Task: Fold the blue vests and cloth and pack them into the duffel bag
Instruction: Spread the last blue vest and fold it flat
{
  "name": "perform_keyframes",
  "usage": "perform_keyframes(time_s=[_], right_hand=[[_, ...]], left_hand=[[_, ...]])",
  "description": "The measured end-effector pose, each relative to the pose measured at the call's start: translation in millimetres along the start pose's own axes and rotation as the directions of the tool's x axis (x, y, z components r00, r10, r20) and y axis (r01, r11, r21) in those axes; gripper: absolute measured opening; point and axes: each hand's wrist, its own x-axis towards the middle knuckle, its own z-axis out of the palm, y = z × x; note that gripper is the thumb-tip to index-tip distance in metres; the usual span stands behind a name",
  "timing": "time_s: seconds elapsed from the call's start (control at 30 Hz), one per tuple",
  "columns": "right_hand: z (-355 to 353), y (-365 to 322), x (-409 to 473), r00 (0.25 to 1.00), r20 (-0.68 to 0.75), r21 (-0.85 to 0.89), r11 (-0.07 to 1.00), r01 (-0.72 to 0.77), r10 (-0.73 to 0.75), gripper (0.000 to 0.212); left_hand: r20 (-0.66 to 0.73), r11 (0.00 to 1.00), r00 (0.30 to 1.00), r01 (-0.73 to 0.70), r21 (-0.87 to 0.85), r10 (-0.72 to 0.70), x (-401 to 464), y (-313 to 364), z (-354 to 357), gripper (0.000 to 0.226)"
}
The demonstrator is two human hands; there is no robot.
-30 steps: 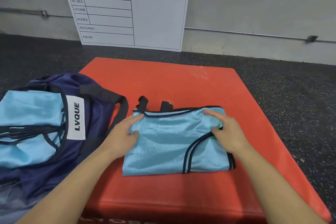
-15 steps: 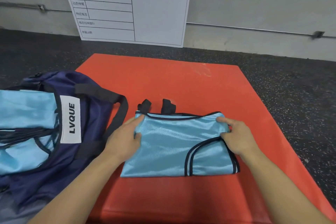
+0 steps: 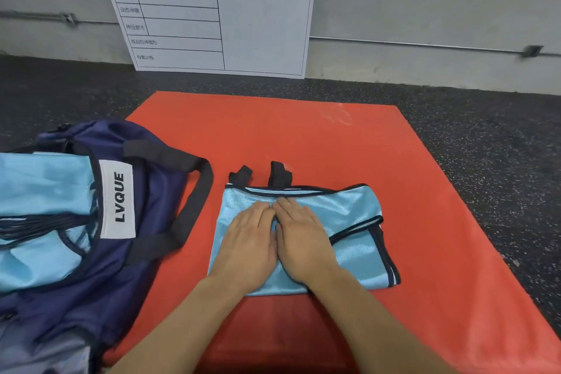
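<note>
Both hands have moved inward from the outer edges of the folded vest and now meet at its middle, while the head camera has tipped slightly lower, cutting off the top of the chart. Largest in the frame, the red mat (image 3: 318, 136) fills the centre and lower right, lying on the speckled dark floor (image 3: 485, 130). At the left edge the navy duffel bag (image 3: 151, 191) lies open, with light blue fabric already packed inside (image 3: 42, 191) and one black strap (image 3: 194, 209) trailing onto the mat. A white chart (image 3: 212, 9) leans against the wall at upper centre. The folded blue vest (image 3: 349, 222) lies flat on the mat at centre, well apart from the bag's opening, two black tabs protruding from its upper edge. The left hand (image 3: 246, 246) and right hand (image 3: 303, 243) rest side by side on it, touching, fingers straight and pressed flat, gripping nothing. Step in hand, by judgement: flattening the completed fold. The next move likely calls for sliding fingers beneath the bundle, lifting it without letting the layers open, and carrying it left into the bag.
</note>
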Motion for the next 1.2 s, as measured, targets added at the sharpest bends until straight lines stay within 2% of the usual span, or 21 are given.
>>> perform_keyframes(time_s=[0.1,0.17,0.3,0.4,0.53,0.6,0.63,0.7,0.8,0.87,1.0,1.13,1.2], right_hand=[[2,4,4,0.997,0.073,-0.101,0.995,-0.007,0.014,0.084],[0,6,3,0.995,0.095,-0.126,0.992,-0.018,0.031,0.079],[-9,28,-4,0.982,0.106,-0.113,0.983,-0.147,0.159,0.066],[-22,60,-16,0.964,0.077,-0.186,0.954,-0.237,0.254,0.077],[-38,96,-35,0.917,0.046,-0.221,0.899,-0.378,0.396,0.064],[-44,100,-40,0.894,0.016,-0.228,0.872,-0.433,0.448,0.064],[-44,97,-39,0.897,-0.012,-0.238,0.870,-0.431,0.441,0.064],[-41,76,-32,0.946,-0.060,-0.232,0.917,-0.324,0.319,0.065],[-20,26,-29,0.998,0.018,-0.121,0.991,-0.064,0.067,0.077],[-6,10,-35,0.997,0.081,-0.100,0.995,-0.001,0.009,0.078],[-13,42,-41,0.993,0.080,-0.160,0.985,-0.067,0.081,0.078],[-32,82,-46,0.966,0.019,-0.228,0.942,-0.247,0.258,0.085],[-37,84,-47,0.954,0.001,-0.232,0.928,-0.292,0.300,0.087]], left_hand=[[0.082,0.991,0.995,0.042,0.127,-0.053,2,-10,5,0.062],[0.137,0.985,0.986,0.078,0.156,-0.100,2,-15,5,0.070],[0.155,0.977,0.976,0.130,0.167,-0.156,-2,-22,-3,0.089],[0.167,0.967,0.965,0.171,0.187,-0.203,-8,-31,-12,0.093],[0.214,0.964,0.947,0.204,0.174,-0.239,-17,-47,-22,0.094],[0.173,0.965,0.958,0.199,0.169,-0.228,-21,-49,-25,0.088],[0.127,0.968,0.973,0.169,0.184,-0.194,-22,-45,-27,0.083],[0.061,0.978,0.994,0.078,0.192,-0.092,-24,-27,-26,0.068],[0.091,0.988,0.994,-0.080,0.135,0.068,-30,12,-13,0.059],[0.116,0.989,0.991,-0.086,0.121,0.072,-34,22,-4,0.059],[0.136,0.990,0.991,-0.037,0.139,0.018,-36,2,0,0.065],[0.129,0.987,0.988,0.068,0.146,-0.087,-31,-28,-8,0.077],[0.115,0.980,0.987,0.094,0.173,-0.115,-28,-32,-10,0.077]])
